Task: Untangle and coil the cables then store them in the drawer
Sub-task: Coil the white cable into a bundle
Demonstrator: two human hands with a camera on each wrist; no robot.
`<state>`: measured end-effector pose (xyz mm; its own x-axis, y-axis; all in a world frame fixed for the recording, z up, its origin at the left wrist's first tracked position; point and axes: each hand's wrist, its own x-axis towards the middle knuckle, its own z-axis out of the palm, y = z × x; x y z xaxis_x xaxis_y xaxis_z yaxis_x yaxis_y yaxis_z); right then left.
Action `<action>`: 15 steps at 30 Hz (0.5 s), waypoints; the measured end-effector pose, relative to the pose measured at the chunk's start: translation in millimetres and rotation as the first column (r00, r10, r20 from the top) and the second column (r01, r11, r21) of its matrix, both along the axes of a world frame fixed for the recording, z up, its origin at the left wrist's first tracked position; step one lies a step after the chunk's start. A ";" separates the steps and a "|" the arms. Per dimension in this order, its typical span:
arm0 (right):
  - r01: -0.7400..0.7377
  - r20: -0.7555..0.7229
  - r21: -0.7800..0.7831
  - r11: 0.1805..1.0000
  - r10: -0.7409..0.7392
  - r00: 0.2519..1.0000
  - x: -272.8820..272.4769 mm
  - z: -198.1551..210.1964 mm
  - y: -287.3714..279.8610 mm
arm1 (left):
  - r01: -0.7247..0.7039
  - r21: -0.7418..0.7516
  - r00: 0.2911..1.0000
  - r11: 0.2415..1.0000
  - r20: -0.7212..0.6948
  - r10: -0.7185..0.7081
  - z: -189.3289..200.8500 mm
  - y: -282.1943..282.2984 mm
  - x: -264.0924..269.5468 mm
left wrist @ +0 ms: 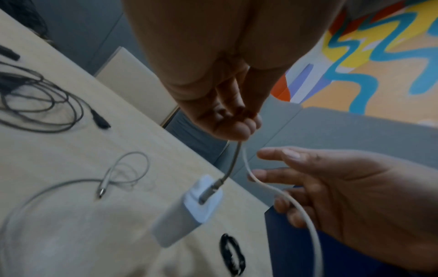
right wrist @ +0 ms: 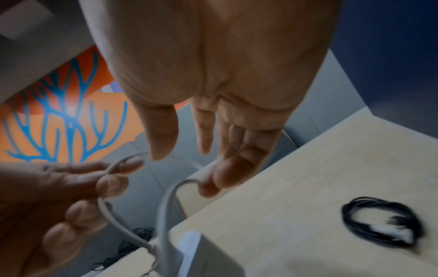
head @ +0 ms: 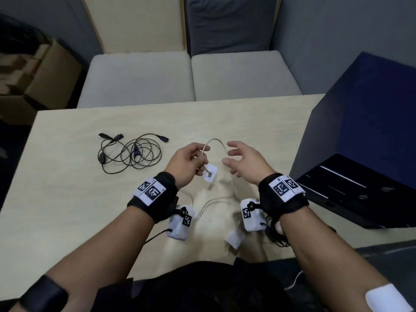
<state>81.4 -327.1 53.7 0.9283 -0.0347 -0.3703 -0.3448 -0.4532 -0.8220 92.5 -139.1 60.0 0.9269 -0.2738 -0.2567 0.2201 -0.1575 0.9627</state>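
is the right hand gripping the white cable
No, the right hand is open with its fingers spread beside the white cable, which the left hand pinches near the charger.

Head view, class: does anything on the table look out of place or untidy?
Yes. The black cable sprawls in loose, overlapping loops on the table, uncoiled. The white cable, gripped by the left hand, trails loosely.

The head view looked steeply down from above onto the table [head: 67, 199], taking in both forearms and the seats beyond. The left wrist view looked along the left hand [left wrist: 227, 105] from close behind, tilted, toward the table's far edge. The right wrist view did likewise along the right hand [right wrist: 213, 93]. All three shared the white cable [head: 216, 141] between the hands.
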 end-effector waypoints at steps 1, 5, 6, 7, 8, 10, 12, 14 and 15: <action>-0.011 0.020 0.010 1.000 0.011 1.000 -2.0 8.6 11.2 | 0.030 -0.010 0.999 1.000 0.026 -0.029 7.6 7.3 -1.2; -0.009 0.186 0.034 0.999 0.002 0.983 -9.2 46.0 51.7 | 0.064 -0.036 0.987 0.997 0.153 -0.058 37.1 38.6 -5.6; 0.019 0.233 0.050 0.999 -0.030 0.972 -10.2 55.4 57.3 | 0.042 -0.038 0.984 0.998 0.177 -0.035 42.0 46.7 -6.1; 0.041 0.278 0.066 0.997 -0.058 0.959 -11.9 66.4 63.5 | 0.015 -0.044 0.980 0.999 0.201 -0.006 46.5 57.2 -7.0; 0.052 0.311 0.088 0.995 -0.077 0.947 -13.3 75.8 68.4 | -0.009 -0.049 0.975 0.999 0.220 0.020 49.3 67.5 -7.9; 0.025 0.350 0.179 0.984 -0.087 0.933 -16.9 93.5 77.8 | -0.025 -0.055 0.970 0.998 0.240 0.038 52.9 85.5 -10.6; -0.031 0.358 0.304 0.952 -0.084 0.930 -20.4 107.7 87.3 | -0.021 -0.102 0.975 0.995 0.218 0.043 57.2 98.9 -13.9; -0.066 0.368 0.326 0.943 -0.062 0.928 -23.2 117.4 97.9 | -0.035 -0.183 0.985 0.982 0.162 0.065 63.0 109.4 -16.2; -0.072 0.378 0.300 0.951 -0.049 0.925 -23.8 120.8 102.0 | -0.038 -0.210 0.986 0.977 0.148 0.071 66.2 113.4 -16.8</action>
